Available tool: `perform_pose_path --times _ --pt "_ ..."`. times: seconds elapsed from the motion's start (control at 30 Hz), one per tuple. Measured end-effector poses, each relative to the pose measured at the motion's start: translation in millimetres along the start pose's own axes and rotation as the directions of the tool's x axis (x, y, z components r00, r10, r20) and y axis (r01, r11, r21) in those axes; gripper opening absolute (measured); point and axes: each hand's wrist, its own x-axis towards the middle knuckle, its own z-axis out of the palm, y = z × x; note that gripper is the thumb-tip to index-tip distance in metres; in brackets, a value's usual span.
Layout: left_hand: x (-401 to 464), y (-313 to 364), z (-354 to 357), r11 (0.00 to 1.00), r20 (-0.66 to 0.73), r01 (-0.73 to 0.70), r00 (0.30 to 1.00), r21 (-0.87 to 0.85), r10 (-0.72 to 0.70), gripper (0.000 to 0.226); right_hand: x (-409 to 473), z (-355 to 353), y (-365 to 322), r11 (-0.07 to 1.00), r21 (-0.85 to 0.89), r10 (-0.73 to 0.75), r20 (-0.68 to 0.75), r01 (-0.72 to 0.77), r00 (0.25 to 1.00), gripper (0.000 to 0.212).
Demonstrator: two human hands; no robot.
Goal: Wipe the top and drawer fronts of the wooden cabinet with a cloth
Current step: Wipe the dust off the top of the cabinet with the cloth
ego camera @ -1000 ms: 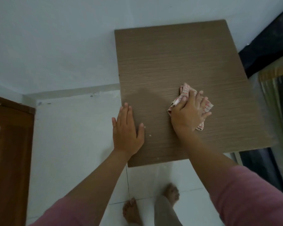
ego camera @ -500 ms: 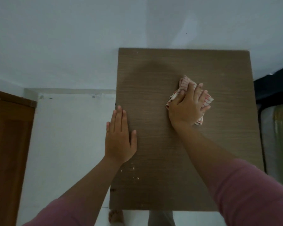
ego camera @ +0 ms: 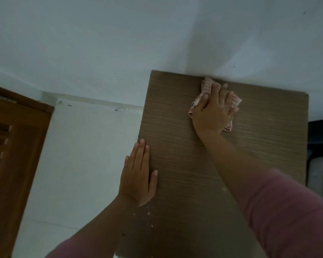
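1. Pale crumbs (ego camera: 149, 218) speckle the near left part of the brown wood-grain cabinet top (ego camera: 185, 174), around 7 o'clock.
2. The left hand (ego camera: 138, 175) lies flat and open at the top's left edge, 9 o'clock, fingers together pointing to 12, holding nothing.
3. The right hand (ego camera: 213, 112) presses palm-down, fingers spread, on a crumpled white cloth with red stripes (ego camera: 206, 86).
4. The cloth sits at the far edge against the white wall (ego camera: 119, 43), about 12 o'clock, its long axis running 11 to 5, protruding beyond the fingertips and both sides.
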Motion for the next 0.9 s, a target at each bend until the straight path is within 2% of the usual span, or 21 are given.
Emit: perform_pose_path --times 0.17,0.43,0.57,0.67,0.9 --pt "0.2 -0.8 0.7 1.0 -0.003 -0.002 1.0 -0.005 0.002 0.067 4.4 9.7 -21.2 0.996 0.026 -0.085 0.021 0.084 0.996 0.049" --pt "-0.3 0.7 0.3 1.0 -0.021 0.003 1.0 -0.004 -0.003 0.067 2.3 18.6 -36.4 0.992 0.029 -0.123 0.035 0.122 0.992 0.048" --pt "-0.4 0.6 1.3 1.0 -0.034 0.0 0.999 -0.006 -0.001 0.067 -7.3 25.1 -51.6 0.978 0.026 -0.207 0.059 0.206 0.977 0.048" --pt "-0.1 0.2 2.3 1.0 -0.051 -0.007 0.999 -0.012 0.007 0.067 -14.0 31.5 -65.4 0.952 0.003 -0.305 0.103 0.307 0.947 0.049" --pt "-0.6 -1.4 5.5 0.999 -0.105 -0.026 0.994 -0.032 0.023 0.067 -16.1 36.6 -79.7 0.836 0.013 -0.542 0.187 0.549 0.82 0.048"
